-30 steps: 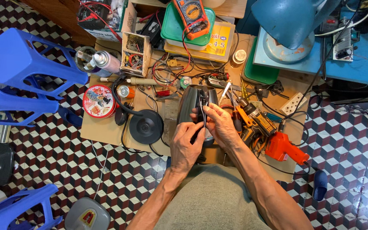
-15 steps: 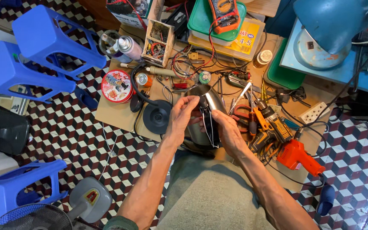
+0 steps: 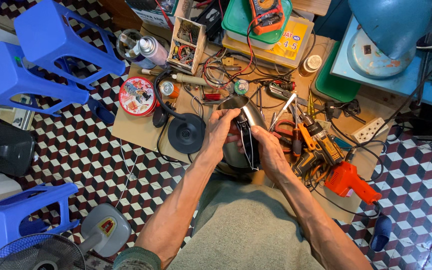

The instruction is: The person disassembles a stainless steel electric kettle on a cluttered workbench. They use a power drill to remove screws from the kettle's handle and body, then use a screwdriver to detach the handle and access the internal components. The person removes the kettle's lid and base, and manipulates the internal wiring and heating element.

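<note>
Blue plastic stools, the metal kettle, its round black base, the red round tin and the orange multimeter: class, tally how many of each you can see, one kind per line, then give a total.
Blue plastic stools: 3
Metal kettle, held in left hand and right hand: 1
Round black base: 1
Red round tin: 1
Orange multimeter: 1
Total: 7

1. Kettle (image 3: 240, 131): silver steel body, black handle; its round base (image 3: 186, 133) black;
2. Stools (image 3: 36, 55): bright blue;
3. Floor (image 3: 86, 165): red, white and black cube pattern;
4. Round tin (image 3: 137, 96): red with a picture lid;
5. Heat gun (image 3: 350, 181): orange-red;
6. Lamp (image 3: 391, 35): blue.
</note>
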